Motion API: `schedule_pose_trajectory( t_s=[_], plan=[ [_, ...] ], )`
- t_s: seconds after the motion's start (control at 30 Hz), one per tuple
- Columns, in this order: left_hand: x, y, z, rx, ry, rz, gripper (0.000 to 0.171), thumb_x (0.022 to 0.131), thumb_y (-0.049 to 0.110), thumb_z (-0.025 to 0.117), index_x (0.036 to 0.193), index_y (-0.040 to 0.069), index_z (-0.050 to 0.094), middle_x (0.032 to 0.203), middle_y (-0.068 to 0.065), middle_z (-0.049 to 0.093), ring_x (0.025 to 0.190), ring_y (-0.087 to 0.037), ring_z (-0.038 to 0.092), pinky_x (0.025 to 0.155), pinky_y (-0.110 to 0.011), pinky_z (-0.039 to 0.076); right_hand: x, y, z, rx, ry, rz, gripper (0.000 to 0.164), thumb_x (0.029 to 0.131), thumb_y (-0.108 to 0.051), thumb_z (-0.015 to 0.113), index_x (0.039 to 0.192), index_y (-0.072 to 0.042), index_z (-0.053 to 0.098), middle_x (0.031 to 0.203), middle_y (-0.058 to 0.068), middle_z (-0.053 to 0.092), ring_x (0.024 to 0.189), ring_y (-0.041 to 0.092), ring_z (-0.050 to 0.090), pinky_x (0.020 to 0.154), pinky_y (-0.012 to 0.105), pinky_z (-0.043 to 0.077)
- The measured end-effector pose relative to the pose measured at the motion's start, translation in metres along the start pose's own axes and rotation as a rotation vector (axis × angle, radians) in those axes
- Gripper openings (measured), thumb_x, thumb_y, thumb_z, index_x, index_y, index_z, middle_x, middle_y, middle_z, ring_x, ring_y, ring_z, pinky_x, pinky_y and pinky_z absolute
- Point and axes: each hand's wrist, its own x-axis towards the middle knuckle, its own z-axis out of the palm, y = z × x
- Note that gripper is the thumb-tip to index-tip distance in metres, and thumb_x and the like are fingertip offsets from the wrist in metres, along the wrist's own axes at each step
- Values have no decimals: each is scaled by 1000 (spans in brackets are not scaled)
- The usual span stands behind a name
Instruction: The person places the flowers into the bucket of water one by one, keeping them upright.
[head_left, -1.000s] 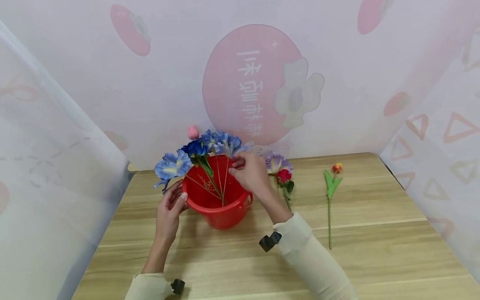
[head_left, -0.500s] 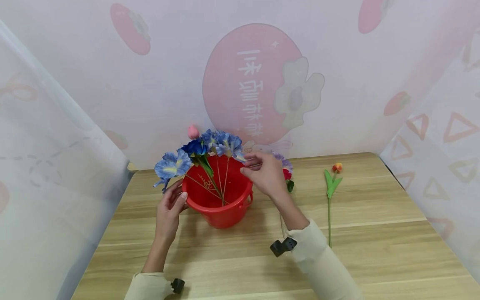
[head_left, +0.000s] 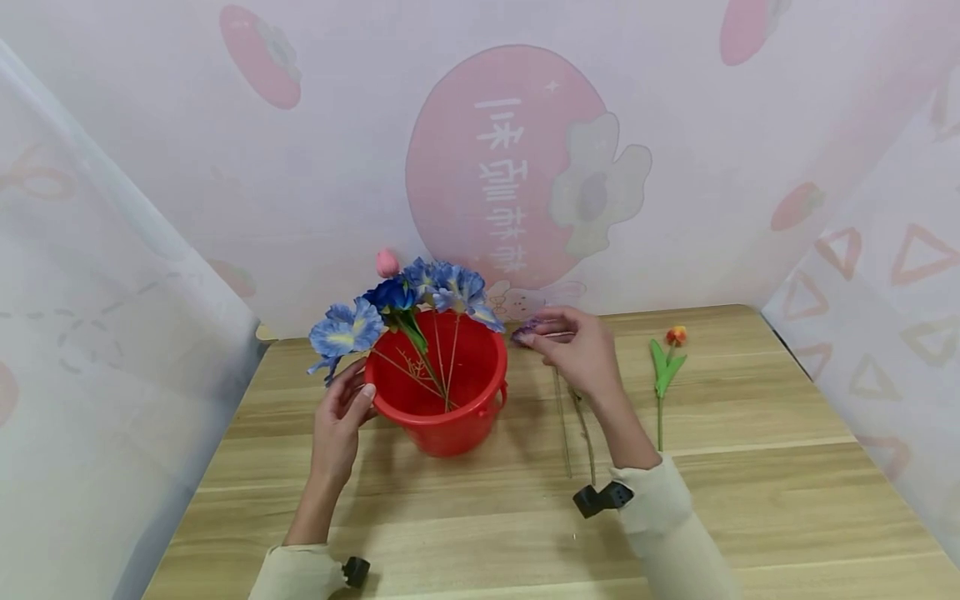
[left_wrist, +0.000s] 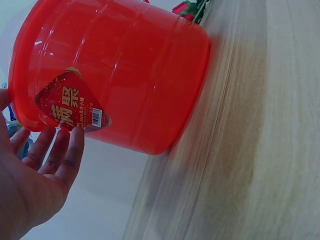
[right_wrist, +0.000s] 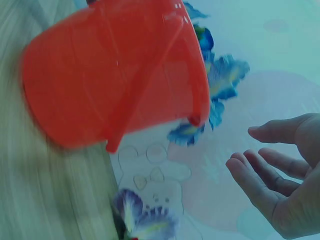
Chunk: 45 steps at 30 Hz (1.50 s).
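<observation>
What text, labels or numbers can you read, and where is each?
"聚": gold, on the sticker of the red bucket; the neighbouring character is unclear.
Small print by the sticker's barcode: too small to read.
White characters on the backdrop's pink circle: too stylised to quote.

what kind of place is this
Probably a staged booth for recording, judging by the wooden table hemmed in by pale printed walls on three sides, and the small black device at each wrist.
</observation>
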Motion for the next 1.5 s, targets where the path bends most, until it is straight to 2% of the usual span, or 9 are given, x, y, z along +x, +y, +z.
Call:
schedule_pose_trajectory(
  t_s=[0.13, 0.37, 0.6, 0.73, 0.83, 1.0, 1.23, 1.5],
  plan=[
    [1, 0, 0, 1, 3, 2, 49, 111, 21, 60, 158, 12, 53, 144, -8, 65, 121, -14, 71, 87, -21, 65, 0, 9, -14, 13, 24, 46, 36, 93, -9, 81, 128, -2, 75, 120, 25, 77, 101, 29, 79, 75, 39, 69],
    [2, 1, 1, -11, 0, 11, 48, 111, 19, 60, 157, 11, 53, 139, 0, 67, 118, -9, 72, 86, -22, 65, -2, 28, -37, -17, 25, 97, 42, 96, -16, 80, 135, -6, 71, 127, 23, 75, 112, 33, 77, 75, 24, 66],
    [3, 2, 2, -6, -3, 20, 48, 111, 19, 59, 158, 10, 53, 145, -13, 64, 120, -11, 72, 86, -21, 65, -7, 40, -50, -6, 34, 130, 43, 97, -15, 79, 138, -4, 70, 128, 24, 74, 105, 25, 78, 81, 33, 68],
    [2, 2, 3, -7, 7, 23, 47, 111, 20, 60, 157, 12, 54, 146, -16, 63, 120, -13, 71, 86, -21, 65, -9, 46, -53, -10, 38, 141, 42, 96, -14, 80, 136, -3, 71, 127, 25, 74, 107, 29, 78, 83, 38, 69],
    [2, 2, 4, -10, 13, 25, 47, 111, 21, 60, 157, 11, 54, 146, -15, 63, 120, -13, 71, 87, -22, 65, -9, 51, -54, -18, 37, 147, 43, 96, -15, 80, 136, -2, 71, 127, 26, 74, 109, 32, 78, 83, 38, 69],
    [1, 0, 6, -25, 26, 35, 47, 111, 19, 60, 156, 9, 55, 143, -13, 64, 119, -12, 72, 87, -22, 65, -10, 59, -58, -17, 26, 175, 45, 97, -17, 79, 138, -1, 69, 130, 27, 72, 111, 30, 77, 83, 36, 68],
    [0, -1, 5, -55, 36, 50, 46, 111, 14, 59, 155, 6, 55, 138, -6, 66, 117, -11, 73, 85, -22, 65, -10, 71, -64, 1, -21, 211, 49, 99, -19, 78, 142, 1, 65, 136, 29, 69, 117, 38, 74, 85, 36, 68],
    [-1, -3, 4, -49, 34, 36, 47, 110, 15, 61, 155, 6, 54, 136, -3, 68, 117, -12, 73, 85, -23, 66, -7, 92, -65, -16, -92, 278, 51, 100, -18, 76, 144, 4, 62, 136, 29, 68, 107, 29, 78, 88, 39, 68]
  ],
)
